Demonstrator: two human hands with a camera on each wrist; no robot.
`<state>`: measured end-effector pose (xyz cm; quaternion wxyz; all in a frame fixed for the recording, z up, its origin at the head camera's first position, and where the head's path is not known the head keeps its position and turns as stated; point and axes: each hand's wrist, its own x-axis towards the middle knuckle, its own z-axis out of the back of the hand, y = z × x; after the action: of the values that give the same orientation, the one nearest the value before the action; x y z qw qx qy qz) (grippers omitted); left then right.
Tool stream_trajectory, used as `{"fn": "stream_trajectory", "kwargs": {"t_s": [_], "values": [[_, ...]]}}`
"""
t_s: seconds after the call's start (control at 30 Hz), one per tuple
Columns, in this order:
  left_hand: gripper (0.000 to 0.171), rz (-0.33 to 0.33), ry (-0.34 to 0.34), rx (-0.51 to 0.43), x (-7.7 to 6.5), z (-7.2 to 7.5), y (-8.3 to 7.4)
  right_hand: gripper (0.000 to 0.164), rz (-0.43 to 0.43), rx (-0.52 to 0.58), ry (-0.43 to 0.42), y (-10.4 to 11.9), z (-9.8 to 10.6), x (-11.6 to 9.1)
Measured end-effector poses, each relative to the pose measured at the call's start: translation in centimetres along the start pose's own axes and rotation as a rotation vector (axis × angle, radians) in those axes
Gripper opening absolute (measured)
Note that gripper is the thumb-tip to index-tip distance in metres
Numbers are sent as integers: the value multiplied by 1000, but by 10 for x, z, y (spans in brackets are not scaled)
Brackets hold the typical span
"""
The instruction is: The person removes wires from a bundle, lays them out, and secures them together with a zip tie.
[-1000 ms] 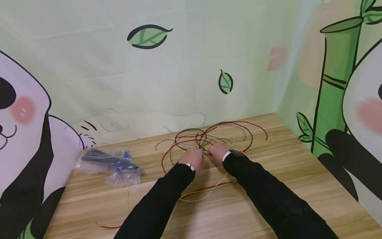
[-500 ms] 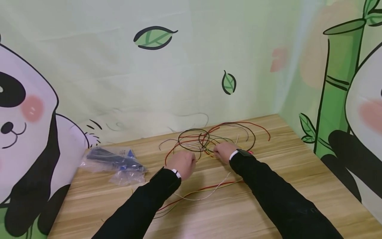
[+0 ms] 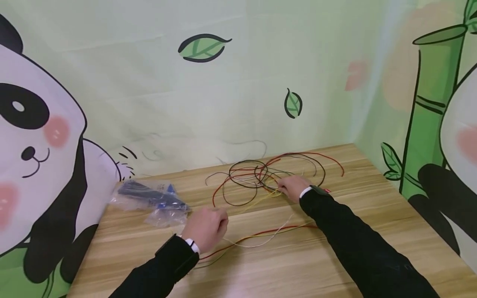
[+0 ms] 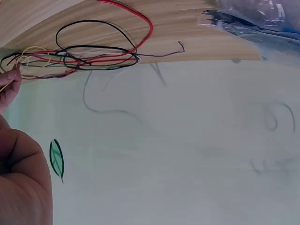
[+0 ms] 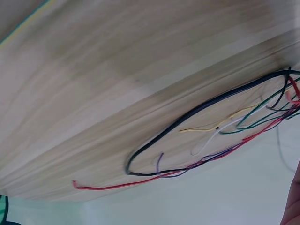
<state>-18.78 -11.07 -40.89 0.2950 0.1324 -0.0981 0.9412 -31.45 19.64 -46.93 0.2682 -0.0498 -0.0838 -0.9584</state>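
A tangle of black, red, white, green and yellow wires [image 3: 244,174] lies toward the back of the table. My left hand [image 3: 206,229], in front and to the left of it, has curled fingers and grips a thin yellow wire [image 3: 255,203], which stretches back to the tangle. The exact pinch is hidden from the head view. At the tangle's right front, my right hand [image 3: 294,187] pinches yellow wire, as the left wrist view also shows at the fingers [image 4: 13,84]. The right wrist view catches only a sliver of the right hand [image 5: 293,199].
Separate red, yellow and white wires [image 3: 261,236] lie across the table nearer to me, passing by the left hand. A clear plastic bag [image 3: 150,200] with dark blue contents sits at the left. A printed cloth backdrop [image 3: 238,103] rises behind the wooden table [image 3: 354,165].
My left hand has moved left and toward me, away from the tangle, drawing the yellow wire out with it. The right hand stays beside the tangle.
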Motion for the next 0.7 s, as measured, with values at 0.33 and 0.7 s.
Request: {"fn": "stream_trajectory", "kwargs": {"t_s": [0.33, 0.7], "values": [[21, 80, -57, -102, -43, 25, 15, 8, -90, 23, -23, -11, 2, -12], [29, 177, -122, -176, -71, 37, 43, 12, -211, 17, -74, -32, 10, -21]]}}
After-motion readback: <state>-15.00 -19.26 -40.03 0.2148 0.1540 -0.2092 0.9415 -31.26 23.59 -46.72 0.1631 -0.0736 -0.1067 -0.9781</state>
